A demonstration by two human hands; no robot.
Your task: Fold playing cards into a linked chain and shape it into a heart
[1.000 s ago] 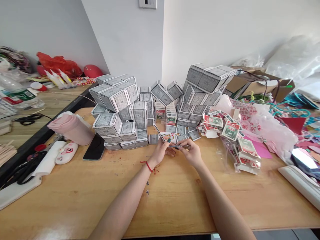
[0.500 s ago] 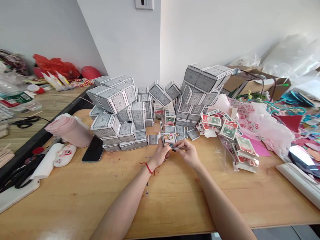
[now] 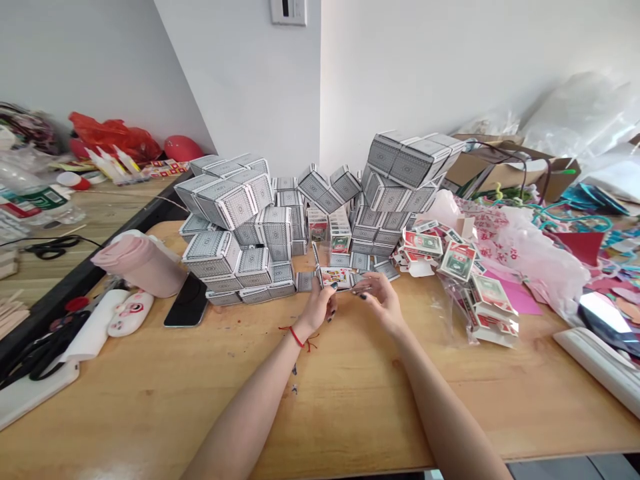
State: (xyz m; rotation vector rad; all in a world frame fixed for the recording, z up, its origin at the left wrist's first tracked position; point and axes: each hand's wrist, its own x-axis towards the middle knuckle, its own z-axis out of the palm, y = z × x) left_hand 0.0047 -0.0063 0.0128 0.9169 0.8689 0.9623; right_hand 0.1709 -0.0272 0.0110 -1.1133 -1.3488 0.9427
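My left hand (image 3: 319,305), a red string round its wrist, is closed on a playing card (image 3: 317,260) that stands nearly edge-on. Just beyond the fingers a face-up picture card (image 3: 337,277) shows; whether it is held or lying on the table I cannot tell. My right hand (image 3: 381,301) is to the right, its fingertips pinching the edge of a thin card, mostly hidden by the fingers. Behind both hands stand stacked boxes folded from grey-backed cards (image 3: 274,230), with more stacked card boxes (image 3: 385,197) on the right. Loose grey-backed cards (image 3: 361,261) lie before them.
Opened red-and-green card packs (image 3: 457,260) and crumpled plastic bags (image 3: 530,247) lie at the right. On the left are a phone (image 3: 186,301), a pink rolled bundle (image 3: 140,263), a white mouse (image 3: 131,312) and black scissors (image 3: 55,347). A white case (image 3: 595,367) sits far right.
My hands have moved slightly apart, the right one shifting right. The upright card in my left hand has moved a little left, and more of the picture card shows.
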